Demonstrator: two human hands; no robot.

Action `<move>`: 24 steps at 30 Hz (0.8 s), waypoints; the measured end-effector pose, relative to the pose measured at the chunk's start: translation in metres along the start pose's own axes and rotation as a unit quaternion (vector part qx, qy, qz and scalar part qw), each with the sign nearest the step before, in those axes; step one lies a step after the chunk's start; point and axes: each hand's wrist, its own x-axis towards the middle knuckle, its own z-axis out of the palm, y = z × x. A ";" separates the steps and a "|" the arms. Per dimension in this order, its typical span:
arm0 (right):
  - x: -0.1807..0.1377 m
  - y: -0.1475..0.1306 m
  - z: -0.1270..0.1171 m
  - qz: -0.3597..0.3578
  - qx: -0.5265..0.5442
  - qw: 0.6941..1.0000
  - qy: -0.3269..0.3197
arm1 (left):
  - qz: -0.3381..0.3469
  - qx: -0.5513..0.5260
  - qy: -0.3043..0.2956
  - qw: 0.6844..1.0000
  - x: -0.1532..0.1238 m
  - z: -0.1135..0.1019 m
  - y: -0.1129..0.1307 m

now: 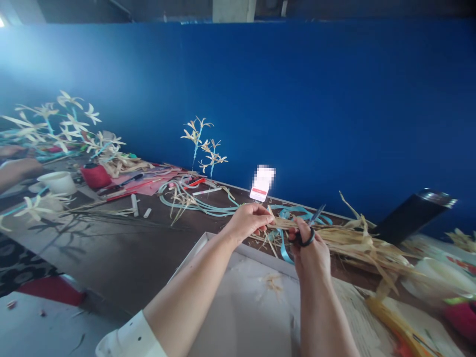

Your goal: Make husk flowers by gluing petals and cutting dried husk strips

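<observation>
In the middle of the head view, my left hand [247, 220] is closed, pinching the end of a pale dried husk strip [284, 223]. My right hand [314, 255], just to its right, has fingers in the black handles of a pair of scissors [317, 214], whose blades point up and away. The strip runs between both hands; whether the right fingers also touch it, I cannot tell. A long bundle of dried husks [362, 243] lies to the right of the right hand. Light blue ribbon [285, 248] and small husk scraps lie under and behind the hands.
A lit phone [259, 191] leans near the blue wall. Husk flowers on stems [211, 157] stand behind; more [70, 121] are at left, by a co-worker's arm [18, 173]. A white cup [61, 182], pale tubing [208, 208], a shallow box [201, 243] and a black tumbler [412, 215] surround the workspace.
</observation>
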 end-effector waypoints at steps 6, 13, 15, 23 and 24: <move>0.001 0.009 -0.001 -0.021 -0.049 0.997 -0.048 | 0.021 -0.025 0.021 0.999 0.001 0.000 0.002; 0.000 0.006 0.000 -0.048 -0.025 0.988 -0.144 | 0.021 -0.022 0.016 0.999 0.000 0.003 0.003; -0.002 0.005 0.002 -0.057 -0.029 0.983 -0.170 | 0.017 -0.019 0.015 1.000 -0.001 0.004 0.002; -0.006 0.002 0.003 -0.062 -0.007 0.981 -0.183 | 0.014 0.036 0.009 0.999 0.000 0.006 -0.002; -0.006 0.003 0.002 -0.065 -0.004 0.981 -0.184 | 0.011 0.045 0.009 0.999 0.000 0.006 -0.003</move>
